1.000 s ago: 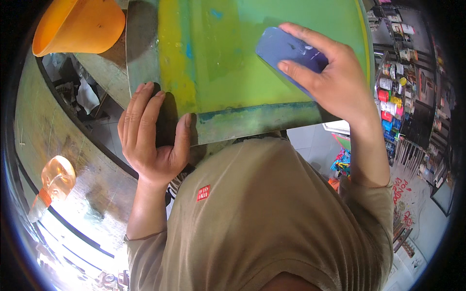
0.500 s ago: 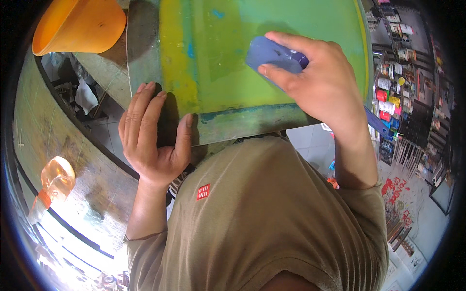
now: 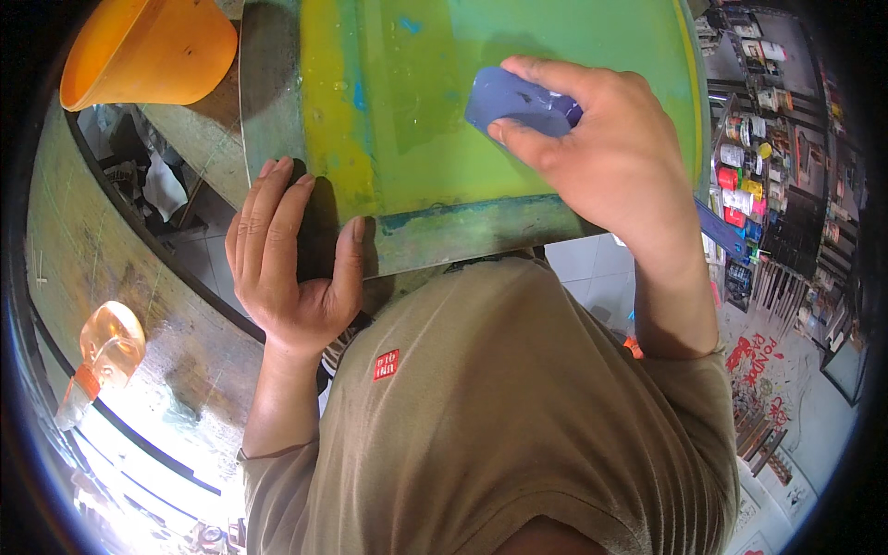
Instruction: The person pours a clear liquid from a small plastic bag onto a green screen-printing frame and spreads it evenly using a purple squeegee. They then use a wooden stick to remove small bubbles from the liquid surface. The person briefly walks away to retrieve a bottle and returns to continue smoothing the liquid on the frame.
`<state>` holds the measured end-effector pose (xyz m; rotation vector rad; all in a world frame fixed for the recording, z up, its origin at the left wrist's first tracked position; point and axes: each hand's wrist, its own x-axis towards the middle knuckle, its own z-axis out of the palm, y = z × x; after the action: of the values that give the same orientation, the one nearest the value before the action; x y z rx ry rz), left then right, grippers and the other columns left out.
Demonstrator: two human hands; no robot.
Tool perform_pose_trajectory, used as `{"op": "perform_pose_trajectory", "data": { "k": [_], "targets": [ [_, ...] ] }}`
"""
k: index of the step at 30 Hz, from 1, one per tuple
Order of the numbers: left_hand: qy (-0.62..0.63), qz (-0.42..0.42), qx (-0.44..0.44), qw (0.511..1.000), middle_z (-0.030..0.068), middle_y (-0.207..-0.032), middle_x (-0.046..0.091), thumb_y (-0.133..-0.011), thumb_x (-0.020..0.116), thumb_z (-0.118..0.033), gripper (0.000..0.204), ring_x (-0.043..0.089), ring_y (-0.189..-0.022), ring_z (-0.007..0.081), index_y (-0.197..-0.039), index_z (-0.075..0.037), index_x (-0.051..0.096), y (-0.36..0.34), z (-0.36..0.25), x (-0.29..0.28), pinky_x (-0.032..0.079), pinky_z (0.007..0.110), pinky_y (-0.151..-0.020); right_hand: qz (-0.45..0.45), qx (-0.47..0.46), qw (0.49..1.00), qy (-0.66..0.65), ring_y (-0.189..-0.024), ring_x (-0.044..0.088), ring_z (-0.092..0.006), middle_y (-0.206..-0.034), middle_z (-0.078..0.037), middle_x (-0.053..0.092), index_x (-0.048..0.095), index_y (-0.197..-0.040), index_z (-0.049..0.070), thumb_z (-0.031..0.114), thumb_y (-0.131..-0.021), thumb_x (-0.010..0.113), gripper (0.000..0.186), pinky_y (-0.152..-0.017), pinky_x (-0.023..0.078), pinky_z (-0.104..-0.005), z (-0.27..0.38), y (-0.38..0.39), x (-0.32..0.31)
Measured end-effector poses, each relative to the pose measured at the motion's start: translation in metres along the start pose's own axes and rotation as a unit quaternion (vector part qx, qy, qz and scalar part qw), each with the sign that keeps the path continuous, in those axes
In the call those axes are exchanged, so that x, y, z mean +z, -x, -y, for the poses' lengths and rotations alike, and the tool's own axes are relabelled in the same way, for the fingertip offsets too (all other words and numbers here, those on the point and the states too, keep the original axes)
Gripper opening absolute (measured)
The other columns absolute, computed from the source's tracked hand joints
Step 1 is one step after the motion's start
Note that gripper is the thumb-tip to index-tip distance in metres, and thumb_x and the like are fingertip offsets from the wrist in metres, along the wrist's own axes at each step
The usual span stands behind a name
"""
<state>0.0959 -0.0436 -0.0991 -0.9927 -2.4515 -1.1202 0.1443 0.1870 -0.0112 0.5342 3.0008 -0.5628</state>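
A screen-printing frame (image 3: 462, 231) with a green and yellow mesh (image 3: 416, 129) lies in front of me. My right hand (image 3: 606, 153) pinches a blue-purple block (image 3: 518, 100) between thumb and fingers over the right half of the mesh; whether it is a sponge or a scraper I cannot make out. On the frame's near left corner rests my left hand (image 3: 291, 250), fingers stretched out and thumb spread apart, with nothing in it. Some fingers of the right hand are hidden behind its back.
An orange bucket (image 3: 153, 55) stands at the far left. On the worn table (image 3: 139, 250) to my left is a clear bottle of orange liquid (image 3: 111, 342). Shelves with several paint containers (image 3: 740, 176) are on the right. A blue bar (image 3: 721, 229) sticks out beside my right forearm.
The blue-purple block and my right hand have shifted very slightly left and up. My left hand keeps its place on the frame.
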Motion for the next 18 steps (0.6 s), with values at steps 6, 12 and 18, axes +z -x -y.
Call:
{"op": "perform_pose_trajectory", "data": {
  "k": [6,12,18],
  "targets": [
    [0.005,-0.003,0.002,1.000,0.0195,-0.108,0.062,-0.067,0.073,-0.013,0.038,0.059,-0.107,0.0335,-0.100,0.002,0.064,0.0005,0.0009,0.0008,0.041,0.037,-0.091,0.006,0.003,1.000,0.021,-0.082,0.068,-0.0256,-0.095,-0.017,0.067,0.066,-0.108,0.006,0.020,-0.071,0.074,0.040,-0.074,0.051,-0.0308,0.0030,0.0000,-0.0016],
    [-0.001,-0.003,0.004,1.000,0.0195,-0.108,0.062,-0.068,0.073,-0.014,0.038,0.059,-0.107,0.0335,-0.101,0.002,0.064,0.0016,0.0014,-0.0008,0.042,0.037,-0.090,0.011,-0.001,1.000,0.024,-0.082,0.067,-0.0270,-0.093,-0.018,0.067,0.065,-0.108,0.006,0.021,-0.071,0.073,0.040,-0.074,0.051,-0.0315,0.0047,0.0003,-0.0022],
    [-0.003,-0.002,0.003,1.000,0.0195,-0.108,0.062,-0.068,0.073,-0.014,0.038,0.059,-0.106,0.0337,-0.101,0.002,0.064,0.0005,0.0008,-0.0004,0.042,0.037,-0.090,0.016,-0.004,0.999,0.034,-0.081,0.067,-0.0277,-0.092,-0.018,0.067,0.066,-0.108,0.007,0.021,-0.071,0.073,0.040,-0.074,0.051,-0.0316,0.0047,0.0000,-0.0026]
  ]
}}
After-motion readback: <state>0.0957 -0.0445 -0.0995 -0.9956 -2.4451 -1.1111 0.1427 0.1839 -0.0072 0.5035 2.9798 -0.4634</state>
